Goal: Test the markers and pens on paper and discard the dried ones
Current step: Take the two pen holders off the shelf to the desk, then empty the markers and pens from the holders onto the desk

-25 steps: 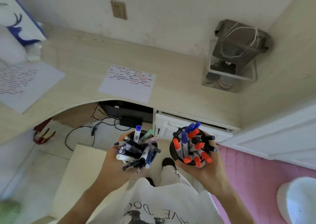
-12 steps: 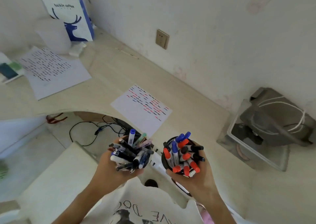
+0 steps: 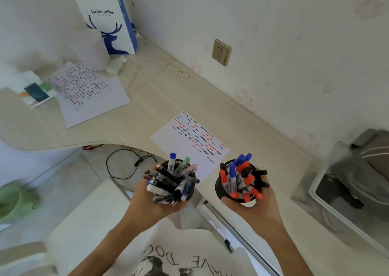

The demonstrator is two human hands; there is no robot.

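Note:
My left hand (image 3: 145, 204) grips a black mesh pen cup (image 3: 190, 188) crammed with several pens and thin markers. A second black cup (image 3: 221, 189), full of red, blue and black capped markers (image 3: 242, 179), sits in the grip of my right hand (image 3: 256, 208). Both cups hang in the air just in front of the desk's curved front edge. On the desk right beyond them lies a white test sheet (image 3: 189, 143) covered with red, blue and black squiggles. Another scribbled sheet (image 3: 88, 92) lies further left.
A Luckin Coffee paper bag (image 3: 107, 23) stands at the back left by the wall. A clear bin holding a grey bag (image 3: 353, 183) sits at the right. Cables (image 3: 124, 164) trail on the floor under the desk, a green basket (image 3: 14, 202) at the left.
The view swung left and the hands moved with both cups closer to the desk edge and the test sheet. Both grips are unchanged.

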